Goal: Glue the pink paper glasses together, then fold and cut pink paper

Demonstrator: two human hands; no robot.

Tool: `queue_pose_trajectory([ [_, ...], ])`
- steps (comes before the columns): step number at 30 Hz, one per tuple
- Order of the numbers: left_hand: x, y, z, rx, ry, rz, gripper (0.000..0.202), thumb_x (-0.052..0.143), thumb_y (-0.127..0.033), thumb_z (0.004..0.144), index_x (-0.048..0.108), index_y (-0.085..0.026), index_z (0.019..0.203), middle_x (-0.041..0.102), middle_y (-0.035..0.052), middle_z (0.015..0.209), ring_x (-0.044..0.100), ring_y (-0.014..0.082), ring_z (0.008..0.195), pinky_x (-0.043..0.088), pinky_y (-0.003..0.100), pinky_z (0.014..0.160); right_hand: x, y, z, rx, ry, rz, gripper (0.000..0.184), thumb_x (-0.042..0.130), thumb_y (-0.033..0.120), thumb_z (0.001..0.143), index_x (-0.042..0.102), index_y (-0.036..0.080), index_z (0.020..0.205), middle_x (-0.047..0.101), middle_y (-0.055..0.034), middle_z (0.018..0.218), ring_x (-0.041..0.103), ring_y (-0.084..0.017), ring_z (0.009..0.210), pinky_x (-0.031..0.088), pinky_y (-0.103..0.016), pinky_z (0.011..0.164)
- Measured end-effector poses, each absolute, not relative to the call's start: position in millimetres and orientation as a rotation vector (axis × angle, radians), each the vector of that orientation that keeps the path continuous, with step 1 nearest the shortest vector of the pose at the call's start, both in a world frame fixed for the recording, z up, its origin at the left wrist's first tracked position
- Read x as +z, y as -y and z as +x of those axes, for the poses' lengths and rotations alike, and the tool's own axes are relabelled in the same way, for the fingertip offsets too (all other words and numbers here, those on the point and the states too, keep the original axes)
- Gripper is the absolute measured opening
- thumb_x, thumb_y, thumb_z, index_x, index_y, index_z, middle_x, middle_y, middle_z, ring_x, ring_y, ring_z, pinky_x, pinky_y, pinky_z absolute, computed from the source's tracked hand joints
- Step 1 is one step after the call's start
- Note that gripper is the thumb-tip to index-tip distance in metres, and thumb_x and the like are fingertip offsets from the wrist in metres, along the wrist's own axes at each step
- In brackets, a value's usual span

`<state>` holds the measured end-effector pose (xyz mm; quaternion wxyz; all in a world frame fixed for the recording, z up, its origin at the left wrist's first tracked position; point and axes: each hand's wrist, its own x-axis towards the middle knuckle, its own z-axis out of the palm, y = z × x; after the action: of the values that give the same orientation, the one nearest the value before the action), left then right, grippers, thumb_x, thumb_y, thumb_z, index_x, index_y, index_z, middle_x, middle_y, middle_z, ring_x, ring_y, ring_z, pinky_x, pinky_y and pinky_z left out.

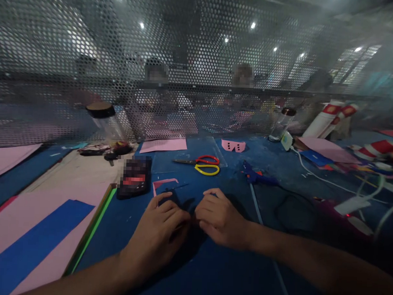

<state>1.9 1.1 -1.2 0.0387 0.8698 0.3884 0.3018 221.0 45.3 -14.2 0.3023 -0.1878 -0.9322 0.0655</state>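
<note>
Over the middle of the blue table [198, 272], my left hand [163, 226] and my right hand [220, 217] are close together with a small gap between their fingertips. Both have curled fingers. Whatever they may hold is hidden behind the fingers. Just beyond my left hand is a thin pink paper strip [166, 181], bent at a corner, its lower end passing behind my fingers. Scissors [208, 165] with one red and one yellow handle lie beyond my hands, blades pointing left. Behind them is a small pink paper cutout [233, 145] with dark square holes.
A blue glue gun [261, 177] with a cord lies right. A dark phone-like object [134, 177], pink sheets [164, 145] and a blue strip [41, 245] are left. Jars [110, 127] stand by the perforated metal screen [193, 48]. A power strip [351, 217] with cables lies right.
</note>
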Motion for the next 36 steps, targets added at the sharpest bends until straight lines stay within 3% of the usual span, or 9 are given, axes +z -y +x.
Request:
queue_pose_trajectory([
  [12,-2.2,-3.6,0.1,0.950,-1.196,2.658,0.015,0.059,-0.009,0.089,0.062,-0.024,0.089,0.068,-0.0049,0.073,0.062,0.0170,0.075,0.035,0.048,0.103,-12.8,-44.2,220.5,0.184,2.496,-0.556,0.012,0.051,0.013,0.094,0.061,0.018,0.092,0.068,-0.0037,0.088,0.057,-0.018,0.085,0.039,-0.043,0.101],
  [17,-2.4,-1.5,-0.7,0.951,-1.159,2.648,0.015,0.059,-0.009,0.089,0.062,-0.023,0.087,0.066,-0.0049,0.072,0.061,0.0161,0.073,0.034,0.048,0.105,-12.2,-42.7,219.7,0.200,2.490,-0.556,0.007,0.057,0.021,0.096,0.062,0.018,0.092,0.068,-0.0029,0.090,0.060,-0.018,0.088,0.037,-0.044,0.106],
  [23,0.3,-0.7,1.7,0.904,-1.125,2.622,0.017,0.057,-0.007,0.086,0.063,-0.023,0.088,0.069,-0.0034,0.076,0.062,0.0175,0.077,0.031,0.051,0.110,-15.7,-45.0,219.2,0.189,2.479,-0.499,0.007,0.059,0.020,0.092,0.064,0.019,0.087,0.068,-0.0012,0.089,0.061,-0.016,0.085,0.037,-0.044,0.106],
  [36,-1.1,-2.7,1.3,0.934,-1.170,2.648,0.016,0.055,-0.010,0.091,0.064,-0.022,0.088,0.067,-0.0025,0.073,0.062,0.0170,0.075,0.035,0.051,0.108,-16.7,-47.0,222.4,0.158,2.542,-0.526,0.012,0.050,0.016,0.098,0.060,0.020,0.092,0.065,-0.0019,0.086,0.057,-0.018,0.085,0.036,-0.044,0.107],
])
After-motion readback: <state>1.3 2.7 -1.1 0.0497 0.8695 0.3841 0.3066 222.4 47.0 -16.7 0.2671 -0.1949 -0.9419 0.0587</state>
